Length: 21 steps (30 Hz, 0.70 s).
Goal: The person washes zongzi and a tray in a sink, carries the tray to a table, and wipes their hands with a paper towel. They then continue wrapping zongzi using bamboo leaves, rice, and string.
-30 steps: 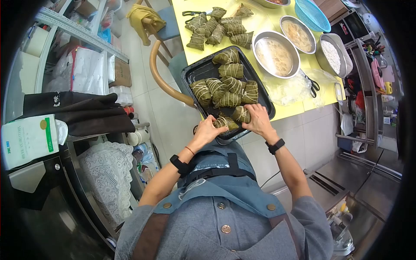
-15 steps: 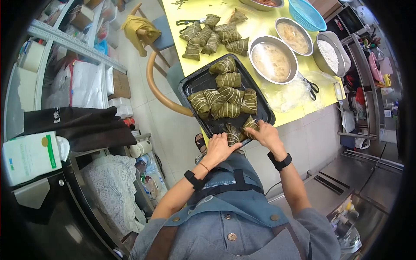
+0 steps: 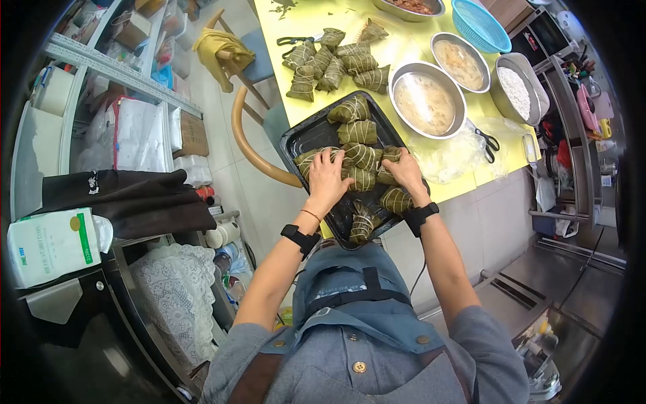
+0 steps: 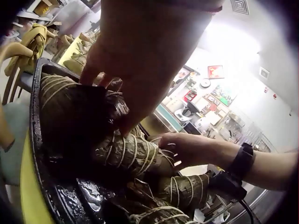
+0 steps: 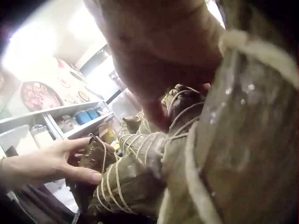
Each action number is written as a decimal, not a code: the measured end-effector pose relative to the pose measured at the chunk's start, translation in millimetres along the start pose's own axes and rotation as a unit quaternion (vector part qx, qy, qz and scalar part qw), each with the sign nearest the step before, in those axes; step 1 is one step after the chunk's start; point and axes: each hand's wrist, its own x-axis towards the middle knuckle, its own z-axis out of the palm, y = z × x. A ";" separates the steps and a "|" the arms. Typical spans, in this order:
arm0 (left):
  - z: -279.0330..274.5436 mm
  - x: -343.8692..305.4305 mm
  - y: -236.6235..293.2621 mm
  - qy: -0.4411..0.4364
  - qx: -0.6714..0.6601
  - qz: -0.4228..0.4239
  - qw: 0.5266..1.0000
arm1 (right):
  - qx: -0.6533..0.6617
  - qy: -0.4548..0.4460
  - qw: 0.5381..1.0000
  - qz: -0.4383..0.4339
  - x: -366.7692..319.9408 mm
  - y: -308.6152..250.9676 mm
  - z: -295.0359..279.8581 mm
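Observation:
Several leaf-wrapped zongzi bound with pale string lie in a black baking tray [image 3: 308,129]. My left hand [image 3: 328,176] reaches over the tray's left side in the head view, its fingers and thumb round a zongzi [image 5: 96,156], as the right wrist view shows. At the tray's right side my right hand [image 3: 406,172] grips another zongzi [image 3: 389,174] from above. Between the hands sits a zongzi [image 3: 361,180] with several string loops. Two more, a tilted zongzi [image 3: 362,223] and a rounder zongzi [image 3: 396,200], lie at the tray's near end.
Beyond the tray, a pile of zongzi [image 3: 331,65] lies on the yellow tabletop [image 3: 471,176]. Metal bowls of soaking food [image 3: 425,101], a pot of white grains [image 3: 515,91], a blue basket [image 3: 479,25] and black-handled scissors [image 3: 490,144] stand rightward. A wooden chair [image 3: 250,145] stands left.
Both hands have left the two zongzi at the tray's near end and moved forward to the middle row. Those two zongzi now lie in the tray, and each hand holds a different one.

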 end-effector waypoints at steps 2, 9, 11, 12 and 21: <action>0.9 1.9 -6.2 -0.001 -0.016 0.002 1.000 | 0.046 0.022 0.999 -0.011 -4.1 0.7 -5.0; 0.3 12.7 -13.2 0.037 -0.098 0.005 0.994 | 0.204 0.126 0.971 0.013 -53.5 17.0 -30.4; -0.4 16.2 -14.6 0.053 -0.118 -0.004 0.992 | 0.210 0.168 0.963 0.009 -64.9 23.0 -29.7; -1.1 18.4 -15.9 0.076 -0.128 0.007 0.989 | 0.228 0.167 0.959 0.016 -68.7 25.9 -29.5; -19.9 41.9 -24.2 -0.018 -0.162 -0.016 0.987 | 0.214 0.170 0.960 0.058 -76.0 35.3 -33.8</action>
